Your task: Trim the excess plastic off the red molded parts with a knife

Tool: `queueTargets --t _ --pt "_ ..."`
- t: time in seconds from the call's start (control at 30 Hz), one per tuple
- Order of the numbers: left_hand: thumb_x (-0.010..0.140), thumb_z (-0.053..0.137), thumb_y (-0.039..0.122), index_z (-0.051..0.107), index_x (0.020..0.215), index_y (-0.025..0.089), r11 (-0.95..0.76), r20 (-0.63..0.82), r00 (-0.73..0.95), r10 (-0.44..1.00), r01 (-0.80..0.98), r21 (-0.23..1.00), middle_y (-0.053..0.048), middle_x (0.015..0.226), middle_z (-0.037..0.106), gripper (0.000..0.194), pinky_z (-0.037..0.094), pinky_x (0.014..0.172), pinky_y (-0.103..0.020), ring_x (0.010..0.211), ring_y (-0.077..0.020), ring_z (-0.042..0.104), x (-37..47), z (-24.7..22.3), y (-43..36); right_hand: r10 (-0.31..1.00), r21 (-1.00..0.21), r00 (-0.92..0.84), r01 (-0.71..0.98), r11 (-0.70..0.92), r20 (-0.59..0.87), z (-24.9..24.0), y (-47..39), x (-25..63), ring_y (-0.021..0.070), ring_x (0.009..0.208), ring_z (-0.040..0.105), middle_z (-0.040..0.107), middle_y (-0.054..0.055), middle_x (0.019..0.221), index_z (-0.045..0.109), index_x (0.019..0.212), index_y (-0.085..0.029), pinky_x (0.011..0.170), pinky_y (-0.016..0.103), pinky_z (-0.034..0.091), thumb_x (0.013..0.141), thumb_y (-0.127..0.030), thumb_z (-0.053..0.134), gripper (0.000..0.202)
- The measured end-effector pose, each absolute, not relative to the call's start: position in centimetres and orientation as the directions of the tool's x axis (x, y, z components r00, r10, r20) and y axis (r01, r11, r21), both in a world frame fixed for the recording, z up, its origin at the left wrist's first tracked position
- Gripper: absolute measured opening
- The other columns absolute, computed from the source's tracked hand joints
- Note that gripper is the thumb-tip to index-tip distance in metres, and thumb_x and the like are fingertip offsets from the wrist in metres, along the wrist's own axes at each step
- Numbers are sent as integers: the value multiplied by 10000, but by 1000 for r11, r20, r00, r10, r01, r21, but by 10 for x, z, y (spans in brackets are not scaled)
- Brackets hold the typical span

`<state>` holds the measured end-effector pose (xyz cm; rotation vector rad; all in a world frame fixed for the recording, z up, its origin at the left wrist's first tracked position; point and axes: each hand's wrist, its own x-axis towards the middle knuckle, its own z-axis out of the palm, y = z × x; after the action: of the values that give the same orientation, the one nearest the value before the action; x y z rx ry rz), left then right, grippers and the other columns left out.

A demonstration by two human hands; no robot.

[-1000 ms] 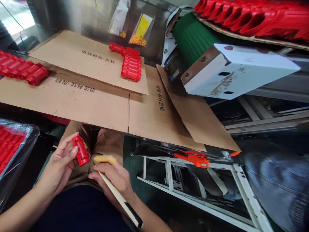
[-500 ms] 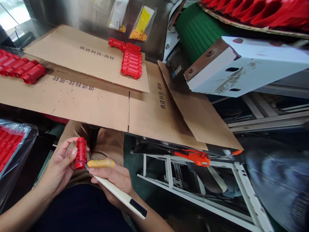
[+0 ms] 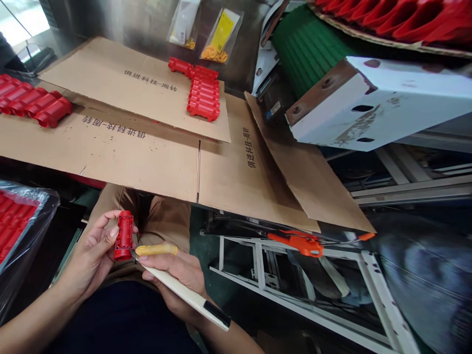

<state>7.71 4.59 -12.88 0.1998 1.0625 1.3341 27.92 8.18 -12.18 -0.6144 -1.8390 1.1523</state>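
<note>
Above my lap, my left hand [image 3: 96, 248] grips a red plastic tubular part [image 3: 124, 236] between thumb and fingers, its long side upright in view. My right hand [image 3: 177, 273] is closed around a knife with a long cream handle [image 3: 184, 293] and a black end. A yellow finger cover [image 3: 157, 250] sits on one digit of that hand. The short metal blade [image 3: 133, 254] points at the lower end of the red part; whether it touches is hard to tell.
Cardboard sheets [image 3: 158, 167] cover the bench, with red parts in rows at left [image 3: 55, 109] and centre [image 3: 204, 93]. Plastic bags [image 3: 222, 37] lie behind. A lined box of red parts [image 3: 16, 221] stands left. Orange-handled tool [image 3: 300, 243], white frame [image 3: 265, 280] and green conveyor [image 3: 309, 49] are right.
The knife tip has shifted slightly down and right along the red part's lower end. The red part tilts slightly differently. The whole view has moved a little.
</note>
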Motion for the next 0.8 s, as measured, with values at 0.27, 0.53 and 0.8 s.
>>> queueTargets --t 0.27,0.53,0.8 --pt "861 892 361 720 1248 240 296 -503 -149 851 -655 695 -84 1011 808 440 643 762 -259 810 -175 765 78 -138 44 692 -822 -530 -19 569 490 -126 87 277 211 1053 796 823 120 1096 736 1179 -166 931 315 682 1042 -168 703 142" --pt "879 880 347 690 1248 223 299 -506 -141 851 -663 687 -87 1039 802 434 642 721 -250 809 -179 777 78 -134 45 740 -775 -356 62 629 571 -141 88 269 211 888 811 820 68 1020 669 1279 -248 762 326 723 1094 -187 590 210" --pt "822 927 259 690 1029 264 126 -309 -259 915 -546 828 -6 953 786 315 642 763 -267 822 -174 779 80 -134 46 836 -853 -304 117 509 457 -136 82 272 255 1092 780 806 119 1171 735 1213 -223 957 415 678 1051 -232 685 169"
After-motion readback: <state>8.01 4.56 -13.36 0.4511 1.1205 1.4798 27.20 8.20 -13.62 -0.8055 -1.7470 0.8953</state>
